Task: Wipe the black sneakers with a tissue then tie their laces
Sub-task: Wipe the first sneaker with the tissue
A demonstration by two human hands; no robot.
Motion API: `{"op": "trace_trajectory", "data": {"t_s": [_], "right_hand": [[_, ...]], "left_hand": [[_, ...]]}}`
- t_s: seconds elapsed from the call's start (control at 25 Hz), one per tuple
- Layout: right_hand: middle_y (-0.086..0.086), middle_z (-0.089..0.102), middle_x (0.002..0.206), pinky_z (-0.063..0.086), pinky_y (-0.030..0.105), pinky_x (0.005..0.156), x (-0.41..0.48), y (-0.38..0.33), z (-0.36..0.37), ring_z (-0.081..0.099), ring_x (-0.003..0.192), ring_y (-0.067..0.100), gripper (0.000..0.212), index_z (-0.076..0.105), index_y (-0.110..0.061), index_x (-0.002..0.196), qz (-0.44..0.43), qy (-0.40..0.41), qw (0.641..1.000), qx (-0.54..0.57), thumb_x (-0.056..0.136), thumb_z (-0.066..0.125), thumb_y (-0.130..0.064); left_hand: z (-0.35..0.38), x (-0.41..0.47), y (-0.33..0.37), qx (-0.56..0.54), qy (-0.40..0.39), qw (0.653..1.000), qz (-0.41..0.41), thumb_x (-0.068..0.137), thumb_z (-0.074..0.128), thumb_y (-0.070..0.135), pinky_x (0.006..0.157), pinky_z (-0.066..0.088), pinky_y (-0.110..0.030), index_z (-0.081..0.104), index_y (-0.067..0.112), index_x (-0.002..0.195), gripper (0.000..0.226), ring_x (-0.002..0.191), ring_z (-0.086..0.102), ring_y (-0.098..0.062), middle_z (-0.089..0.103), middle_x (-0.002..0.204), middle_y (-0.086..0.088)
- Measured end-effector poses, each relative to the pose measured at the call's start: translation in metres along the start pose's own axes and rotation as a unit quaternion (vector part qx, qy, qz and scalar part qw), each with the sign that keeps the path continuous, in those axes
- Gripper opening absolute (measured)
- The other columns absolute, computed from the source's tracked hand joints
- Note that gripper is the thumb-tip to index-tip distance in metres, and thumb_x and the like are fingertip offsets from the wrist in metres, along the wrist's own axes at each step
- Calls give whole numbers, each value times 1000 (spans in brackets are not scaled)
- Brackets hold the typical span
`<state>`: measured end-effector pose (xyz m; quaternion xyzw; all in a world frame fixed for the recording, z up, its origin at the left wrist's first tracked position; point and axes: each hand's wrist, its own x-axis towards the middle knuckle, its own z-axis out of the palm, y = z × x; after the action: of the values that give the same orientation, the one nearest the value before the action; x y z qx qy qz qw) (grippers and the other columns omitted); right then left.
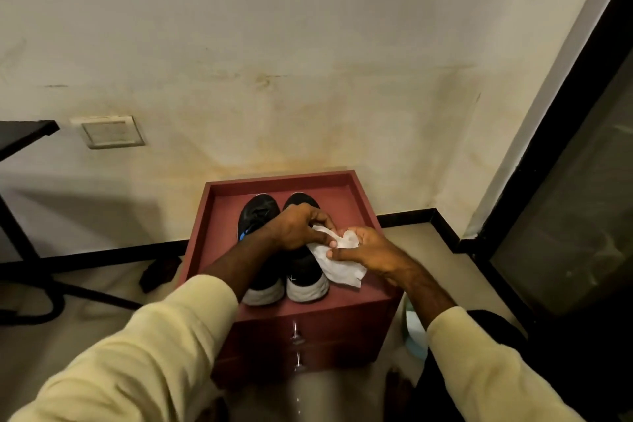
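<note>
Two black sneakers with white heels stand side by side on a red-brown drawer cabinet point(346, 185), toes toward the wall. The left sneaker point(257, 212) shows a blue mark on its side; the right sneaker point(303, 271) is partly covered by my hands. A white tissue point(339, 267) hangs over the right sneaker's outer side. My left hand point(296, 228) pinches the tissue's upper end above the right sneaker. My right hand point(368, 250) grips the tissue from the right. The laces are hidden.
The cabinet has a raised rim and two drawer knobs point(297, 336) on its front. A dark table point(20, 137) with legs stands at the left. A dark object point(159, 272) lies on the floor beside the cabinet. A black-framed glass door point(565, 209) is at the right.
</note>
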<state>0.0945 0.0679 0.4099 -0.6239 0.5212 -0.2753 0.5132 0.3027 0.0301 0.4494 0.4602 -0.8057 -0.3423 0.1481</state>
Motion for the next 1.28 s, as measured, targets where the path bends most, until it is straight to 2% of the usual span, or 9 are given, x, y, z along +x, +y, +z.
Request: {"op": "trace_trajectory", "data": {"t_s": [0.12, 0.24, 0.4, 0.56, 0.64, 0.84, 1.04, 1.16, 1.28], "right_hand": [[16, 78, 99, 56, 41, 79, 1, -1, 3, 73, 86, 26, 33, 74, -7, 100, -6, 24, 998, -58, 80, 84, -31], [16, 77, 97, 55, 35, 75, 5, 1, 1, 71, 83, 21, 22, 72, -10, 96, 35, 98, 994, -21, 82, 82, -25], [12, 75, 117, 59, 36, 90, 7, 6, -1, 73, 102, 26, 35, 69, -7, 125, 108, 169, 965, 169, 91, 72, -6], [6, 72, 110, 50, 26, 63, 2, 6, 2, 66, 82, 15, 30, 64, -11, 122, 162, 181, 962, 127, 93, 72, -13], [3, 69, 104, 50, 25, 61, -1, 6, 3, 63, 79, 12, 30, 62, -15, 122, 150, 200, 958, 142, 94, 72, -12], [9, 69, 121, 57, 39, 94, 3, 3, 8, 66, 102, 24, 31, 63, -9, 127, 142, 217, 963, 80, 97, 66, -9], [2, 69, 129, 60, 36, 93, 6, 7, 8, 68, 109, 18, 41, 63, -17, 136, 43, 196, 976, 80, 97, 65, -5], [-12, 69, 124, 54, 21, 97, -2, 3, 16, 65, 112, 3, 40, 67, -18, 134, -89, 231, 969, -14, 98, 62, -4], [-7, 72, 124, 52, 13, 95, -2, -5, 28, 66, 116, 2, 42, 73, -14, 124, -173, 268, 947, -29, 92, 56, 7]], "left_hand": [[2, -3, 15, 9, 60, 998, -11, 88, 76, 46, 71, 50, -19, 75, 23, 84, 23, 77, 68, -1, 75, 81, 9], [6, -4, 7, 121, 207, 963, -122, 98, 50, 62, 60, 45, -29, 65, 19, 70, 54, 64, 64, -18, 64, 66, 0], [11, -4, -19, 163, 59, 943, -283, 89, 50, 75, 76, 63, -40, 73, 6, 78, 73, 71, 73, -27, 75, 79, -13], [21, 5, -12, 171, 44, 945, -274, 89, 55, 73, 80, 58, -38, 69, 1, 97, 73, 88, 70, -29, 73, 99, -12], [29, 10, 1, 212, 18, 939, -271, 90, 54, 73, 81, 53, -38, 67, 5, 108, 71, 98, 66, -32, 65, 103, -11], [50, 14, 5, 225, -34, 934, -274, 84, 72, 56, 82, 59, -40, 64, 11, 98, 49, 89, 66, -27, 67, 104, -10], [37, -10, -8, 60, 55, 970, -230, 91, 68, 50, 56, 39, -29, 57, 13, 73, 43, 66, 56, -17, 59, 74, -2], [32, -29, -18, -78, 63, 976, -193, 94, 67, 47, 63, 43, -30, 54, 14, 69, 44, 63, 55, -15, 57, 67, 3], [38, -34, -27, -195, 43, 962, -187, 94, 67, 44, 69, 45, -37, 60, 5, 82, 41, 69, 57, -20, 59, 75, -4]]}}
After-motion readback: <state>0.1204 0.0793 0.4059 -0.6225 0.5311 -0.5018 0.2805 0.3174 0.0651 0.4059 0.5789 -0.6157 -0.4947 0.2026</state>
